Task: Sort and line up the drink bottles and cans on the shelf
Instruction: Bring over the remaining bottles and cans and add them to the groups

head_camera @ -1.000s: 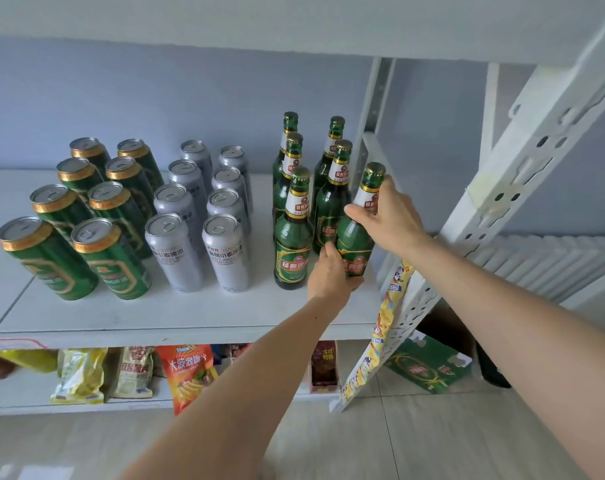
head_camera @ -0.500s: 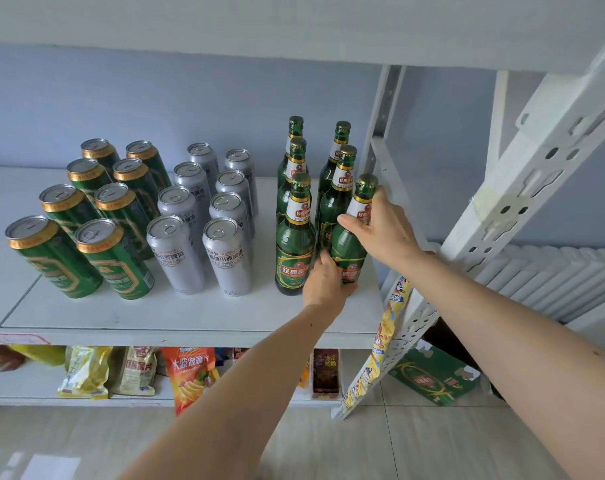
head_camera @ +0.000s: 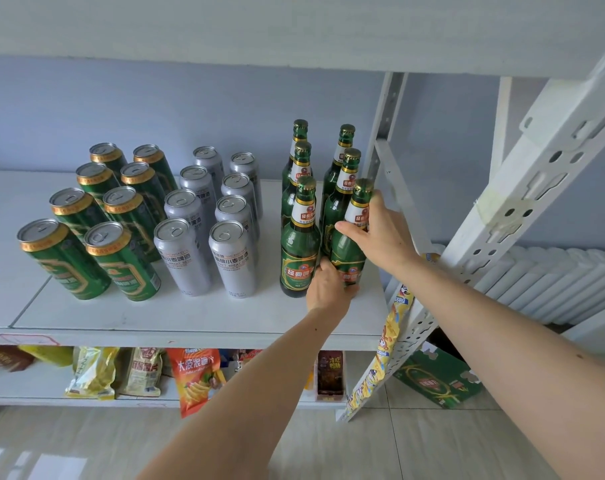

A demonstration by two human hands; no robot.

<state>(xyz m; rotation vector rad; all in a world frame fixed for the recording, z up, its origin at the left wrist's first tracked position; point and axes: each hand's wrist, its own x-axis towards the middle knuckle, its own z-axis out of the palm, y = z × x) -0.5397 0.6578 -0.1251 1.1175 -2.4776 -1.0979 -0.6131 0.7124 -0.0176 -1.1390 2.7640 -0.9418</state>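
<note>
Several green beer bottles stand in two columns on the right of the white shelf [head_camera: 197, 315]. The front right bottle [head_camera: 350, 242] is gripped by both hands: my right hand [head_camera: 380, 233] wraps its shoulder and neck, and my left hand [head_camera: 329, 289] holds its base. The front left bottle [head_camera: 299, 251] stands beside it, touching or nearly touching. To the left, silver cans [head_camera: 207, 216] stand in two columns, and green cans with gold rims [head_camera: 100, 216] stand in two more columns beyond them.
A white perforated upright [head_camera: 498, 216] and a slanted brace [head_camera: 398, 188] stand just right of the bottles. The upper shelf board [head_camera: 294, 29] hangs overhead. Snack packets [head_camera: 193, 375] lie on the lower shelf. A green carton [head_camera: 436, 379] lies on the floor.
The front right bottle has been brought upright and closer to its column, with both hands still on it. The view has shifted slightly.
</note>
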